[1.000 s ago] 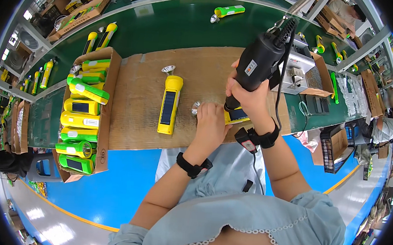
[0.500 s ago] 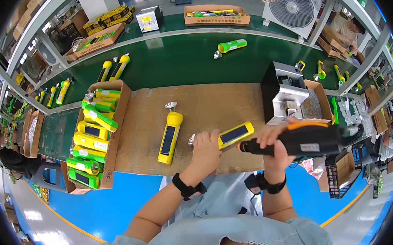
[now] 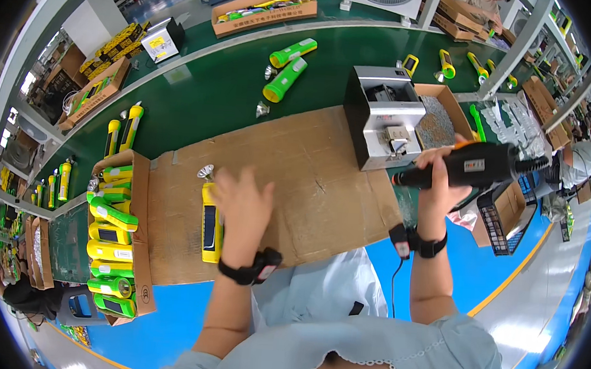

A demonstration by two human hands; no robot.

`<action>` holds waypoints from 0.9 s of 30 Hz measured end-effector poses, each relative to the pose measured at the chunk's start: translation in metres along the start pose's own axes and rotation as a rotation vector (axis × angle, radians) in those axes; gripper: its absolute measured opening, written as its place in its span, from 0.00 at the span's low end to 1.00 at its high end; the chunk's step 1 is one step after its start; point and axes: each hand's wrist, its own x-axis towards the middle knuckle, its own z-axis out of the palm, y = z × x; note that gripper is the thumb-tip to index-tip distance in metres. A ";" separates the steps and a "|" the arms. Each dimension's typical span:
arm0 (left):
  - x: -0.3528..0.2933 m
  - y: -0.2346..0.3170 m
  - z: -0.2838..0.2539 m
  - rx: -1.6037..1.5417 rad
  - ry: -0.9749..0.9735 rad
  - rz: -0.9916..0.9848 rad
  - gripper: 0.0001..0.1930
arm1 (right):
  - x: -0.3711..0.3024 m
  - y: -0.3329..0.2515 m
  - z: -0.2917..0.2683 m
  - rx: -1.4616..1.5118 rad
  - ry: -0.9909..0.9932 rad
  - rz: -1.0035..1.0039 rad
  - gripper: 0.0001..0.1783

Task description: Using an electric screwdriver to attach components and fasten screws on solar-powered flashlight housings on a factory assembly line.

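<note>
My right hand (image 3: 441,184) is wrapped round a black electric screwdriver (image 3: 471,168), held over the right end of the cardboard sheet (image 3: 309,178), its tip pointing left. My left hand (image 3: 243,205) is open, fingers spread and a little blurred, beside a yellow flashlight (image 3: 211,230). That flashlight lies on the cardboard with its dark solar panel up; the hand hides part of its head. At its far end sits a loose silvery reflector (image 3: 205,171). Whether my fingers touch the flashlight, I cannot tell.
Left stands a carton (image 3: 142,242) of green and yellow flashlights. A metal screw feeder (image 3: 385,122) and a box of screws (image 3: 440,119) stand right. Beyond, two green flashlights (image 3: 293,51) (image 3: 286,79) lie on the green belt (image 3: 213,89). A person (image 3: 483,5) works at the far right.
My left hand has moved left to the remaining flashlight. The other flashlight has left the cardboard, and a second one now lies on the belt. The screwdriver has moved away from the work spot.
</note>
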 end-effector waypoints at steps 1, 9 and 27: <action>-0.021 -0.025 -0.006 0.124 0.002 -0.014 0.27 | 0.012 0.008 -0.007 -0.079 0.034 -0.033 0.25; -0.086 -0.071 -0.054 -0.239 -0.461 -0.074 0.36 | 0.063 0.034 0.000 -0.003 0.027 -0.026 0.22; -0.067 0.003 -0.011 -0.295 -0.194 0.362 0.28 | 0.060 0.014 0.015 -0.117 -0.260 0.241 0.18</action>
